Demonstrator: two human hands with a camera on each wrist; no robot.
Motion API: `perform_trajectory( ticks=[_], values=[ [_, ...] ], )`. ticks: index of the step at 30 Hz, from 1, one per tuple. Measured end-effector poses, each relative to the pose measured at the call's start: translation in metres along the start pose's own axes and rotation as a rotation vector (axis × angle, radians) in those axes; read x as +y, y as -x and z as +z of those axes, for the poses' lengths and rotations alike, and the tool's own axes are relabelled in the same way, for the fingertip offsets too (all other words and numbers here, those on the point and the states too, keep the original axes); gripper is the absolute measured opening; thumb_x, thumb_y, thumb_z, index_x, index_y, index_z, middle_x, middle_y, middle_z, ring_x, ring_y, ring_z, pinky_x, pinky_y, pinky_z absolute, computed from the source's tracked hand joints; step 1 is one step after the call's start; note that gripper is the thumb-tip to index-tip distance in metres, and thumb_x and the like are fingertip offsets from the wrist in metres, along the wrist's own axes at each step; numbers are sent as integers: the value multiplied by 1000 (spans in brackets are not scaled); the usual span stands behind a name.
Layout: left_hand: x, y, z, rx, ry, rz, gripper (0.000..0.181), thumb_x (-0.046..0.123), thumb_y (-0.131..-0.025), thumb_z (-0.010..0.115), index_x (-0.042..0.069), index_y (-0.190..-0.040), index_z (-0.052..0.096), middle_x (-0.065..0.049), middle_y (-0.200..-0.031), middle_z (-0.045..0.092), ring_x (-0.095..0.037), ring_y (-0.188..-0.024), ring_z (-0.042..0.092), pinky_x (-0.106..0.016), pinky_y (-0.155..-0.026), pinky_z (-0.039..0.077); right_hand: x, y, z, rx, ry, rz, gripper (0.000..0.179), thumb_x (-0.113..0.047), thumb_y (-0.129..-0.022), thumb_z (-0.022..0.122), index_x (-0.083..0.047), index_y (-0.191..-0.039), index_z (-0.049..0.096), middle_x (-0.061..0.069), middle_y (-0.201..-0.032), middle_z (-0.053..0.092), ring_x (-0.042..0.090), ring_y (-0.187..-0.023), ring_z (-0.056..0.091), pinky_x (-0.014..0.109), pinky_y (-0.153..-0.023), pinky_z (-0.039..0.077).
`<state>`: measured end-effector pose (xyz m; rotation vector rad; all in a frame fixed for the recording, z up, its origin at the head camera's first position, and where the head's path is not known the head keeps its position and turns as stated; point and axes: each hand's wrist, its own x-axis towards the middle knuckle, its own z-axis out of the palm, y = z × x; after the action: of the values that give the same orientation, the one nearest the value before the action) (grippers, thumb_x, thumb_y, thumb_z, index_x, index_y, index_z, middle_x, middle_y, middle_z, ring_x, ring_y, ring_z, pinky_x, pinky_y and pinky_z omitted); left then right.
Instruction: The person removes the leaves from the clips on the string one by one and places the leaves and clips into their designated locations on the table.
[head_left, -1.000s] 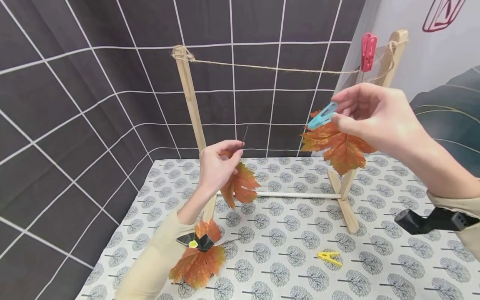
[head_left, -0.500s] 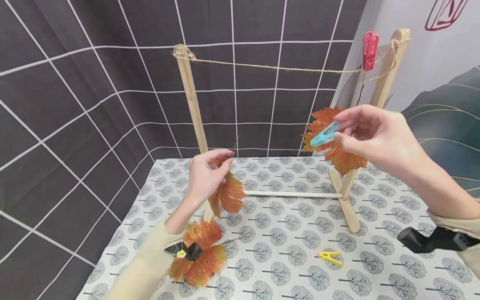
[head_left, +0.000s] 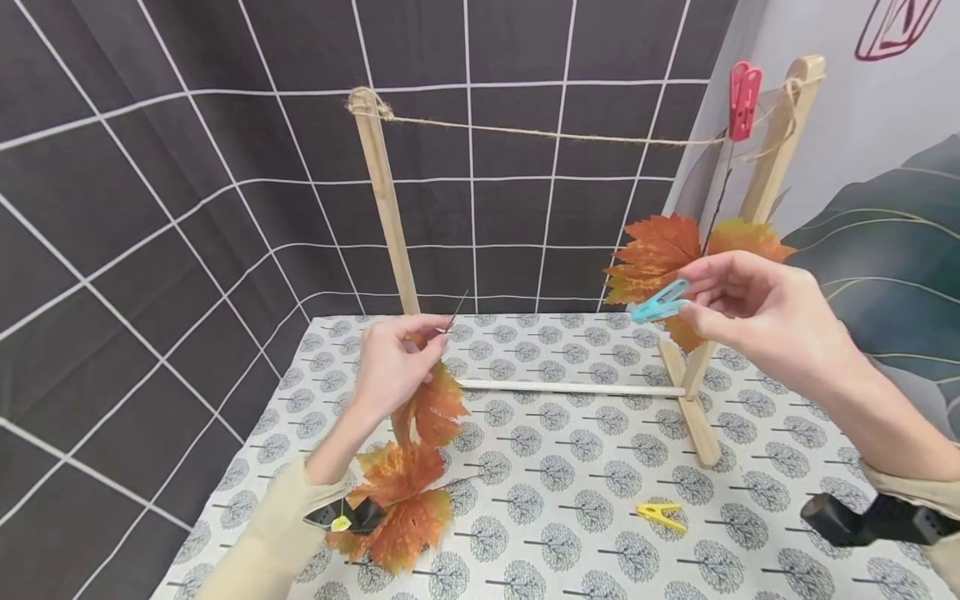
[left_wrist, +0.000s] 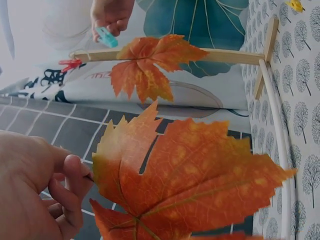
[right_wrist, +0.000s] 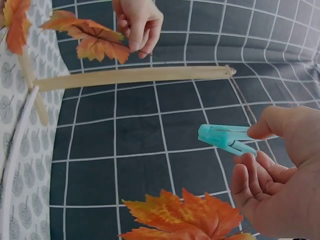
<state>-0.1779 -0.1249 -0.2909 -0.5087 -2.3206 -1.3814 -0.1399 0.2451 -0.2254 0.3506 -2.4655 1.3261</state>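
1. Left hand (head_left: 393,367) pinches a leaf (head_left: 433,410) by its stem, thumb and fingers curled; the blade hangs just below the fingertips.
2. Right hand (head_left: 757,312) pinches a blue peg (head_left: 660,302) between thumb and forefinger (other fingers loosely bent); the peg sticks out left of the fingertips.
3. Hung leaf (head_left: 660,258) just behind the peg, under a red peg (head_left: 742,100) on the string (head_left: 555,135).
4. Yellow peg (head_left: 660,515) on the cloth (head_left: 600,492), well below the right fingers.

**Blue clothespin pinched beside the wooden post**

The right hand (right_wrist: 280,175) pinches a blue clothespin (right_wrist: 227,139) below the wooden post (right_wrist: 135,76). Beyond the post, the left hand (right_wrist: 137,22) holds an orange leaf (right_wrist: 90,37). Another orange leaf (right_wrist: 187,217) lies below the clothespin, well under the post.
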Motion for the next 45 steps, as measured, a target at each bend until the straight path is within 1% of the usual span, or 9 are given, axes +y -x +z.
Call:
perform_trajectory(
  ticks=[6, 10, 17, 24, 28, 32, 36, 41, 45],
  values=[
    [-5, 6, -8, -54, -41, -67, 22, -4, -85, 73, 3, -105, 77, -12, -84, 72, -17, -41, 57, -27, -39, 47, 12, 8, 1, -12, -56, 1, 31, 7, -86, 71, -7, -113, 66, -5, -91, 70, 8, -77, 64, 13, -66, 52],
    [-8, 9, -12, -72, -75, -74, 23, -5, -85, 72, 4, -106, 77, -10, -82, 72, -16, -42, 57, -28, -39, 48, 20, 13, 2, -35, -102, -15, 33, 9, -86, 70, -11, -111, 67, -4, -91, 71, 7, -77, 65, 13, -66, 53],
    [-11, 13, -17, -126, -105, -106, 24, -6, -85, 71, 3, -106, 77, -8, -80, 71, -16, -44, 56, -27, -39, 47, 30, 23, 4, -49, -97, 30, 31, 7, -86, 71, -9, -113, 66, -2, -93, 72, 8, -78, 67, 15, -67, 54],
    [-14, 17, -21, -168, -191, -90, 23, -5, -83, 72, 2, -103, 77, -6, -75, 71, -12, -42, 54, -25, -37, 39, 41, 30, 6, -56, -142, 73, 32, 8, -86, 72, -9, -112, 66, -2, -92, 72, 8, -78, 67, 16, -66, 55],
    [-16, 20, -22, -203, -239, -97, 22, -4, -82, 73, 5, -101, 78, -2, -67, 69, -10, -41, 51, -23, -36, 36, 46, 32, 7, -52, -158, 51, 32, 11, -85, 71, -9, -110, 67, -1, -91, 72, 8, -77, 67, 17, -64, 55],
    [-20, 22, -24, -231, -290, -92, 20, -4, -82, 74, 6, -99, 79, -3, -73, 70, -10, -48, 51, -24, -37, 38, 53, 35, 7, -63, -175, 50, 35, 13, -85, 69, -10, -111, 67, -2, -92, 72, 8, -78, 67, 17, -66, 55],
    [-24, 25, -26, -253, -344, -72, 19, -4, -81, 75, 6, -97, 79, -4, -77, 72, -12, -57, 52, -24, -41, 40, 59, 39, 7, -79, -174, 96, 35, 10, -87, 70, -12, -113, 66, -3, -94, 71, 7, -80, 66, 16, -68, 55],
    [-30, 29, -27, -291, -398, -67, 20, -2, -81, 75, 9, -97, 80, -1, -78, 72, -10, -57, 51, -25, -42, 40, 67, 45, 7, -82, -174, 110, 34, 8, -87, 71, -11, -115, 66, -2, -95, 71, 8, -80, 66, 16, -69, 54],
    [-34, 33, -28, -303, -405, -86, 22, -3, -80, 74, 10, -98, 80, -5, -89, 74, -10, -58, 51, -25, -42, 41, 73, 49, 9, -81, -187, 108, 35, 10, -86, 71, -11, -115, 67, -2, -96, 72, 8, -81, 67, 16, -68, 54]
  ],
)
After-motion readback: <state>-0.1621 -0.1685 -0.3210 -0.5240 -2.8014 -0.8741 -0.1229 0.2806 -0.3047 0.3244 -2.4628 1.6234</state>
